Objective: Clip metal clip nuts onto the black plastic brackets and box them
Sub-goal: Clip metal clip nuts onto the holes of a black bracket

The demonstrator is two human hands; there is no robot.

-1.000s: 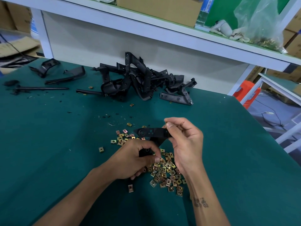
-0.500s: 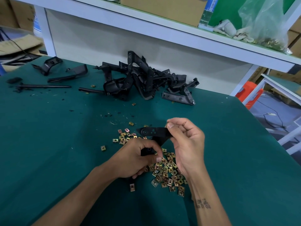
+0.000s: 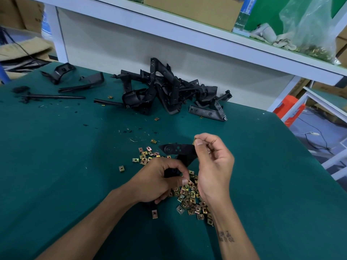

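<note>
the left hand (image 3: 157, 180) gripped the lower end of the bracket (image 3: 176, 149), just above the nut pile (image 3: 189, 197). the bracket's upper arm ran left to right. the right hand (image 3: 214, 166), nearer its right end, pinched a nut (image 3: 194, 141) there.

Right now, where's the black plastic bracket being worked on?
Centre of the head view: black plastic bracket held above the table between left hand and right hand, over loose brass-coloured clip nuts.
</note>
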